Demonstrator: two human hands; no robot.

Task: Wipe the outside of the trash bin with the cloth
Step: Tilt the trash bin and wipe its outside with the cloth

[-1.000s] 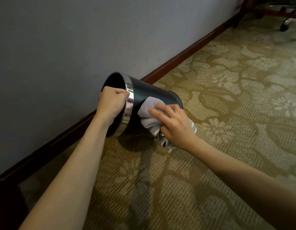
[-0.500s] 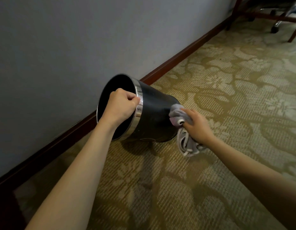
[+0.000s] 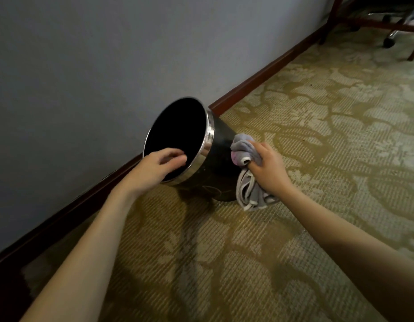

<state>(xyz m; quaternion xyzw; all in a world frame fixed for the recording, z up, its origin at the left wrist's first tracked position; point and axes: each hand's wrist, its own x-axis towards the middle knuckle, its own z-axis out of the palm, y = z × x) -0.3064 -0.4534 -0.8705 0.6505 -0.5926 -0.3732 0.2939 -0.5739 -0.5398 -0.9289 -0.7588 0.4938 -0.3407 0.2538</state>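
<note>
Black and chrome-rimmed, the trash bin (image 3: 215,159) tilts on the carpet (image 3: 317,159) beside the wall. The left hand (image 3: 155,168) hovers loosely open at its mouth, holding nothing; the right hand (image 3: 268,168) clutches the cloth (image 3: 242,147) against the side. Best re-grip the rim, then wipe with firm overlapping strokes.

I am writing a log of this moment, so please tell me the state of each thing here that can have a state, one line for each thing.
trash bin: tilted, base on the carpet, mouth open toward the camera
cloth: bunched, pressed on the bin's side, one end hanging down
left hand: open, fingers loose at the rim, not gripping
right hand: shut on the cloth
</note>
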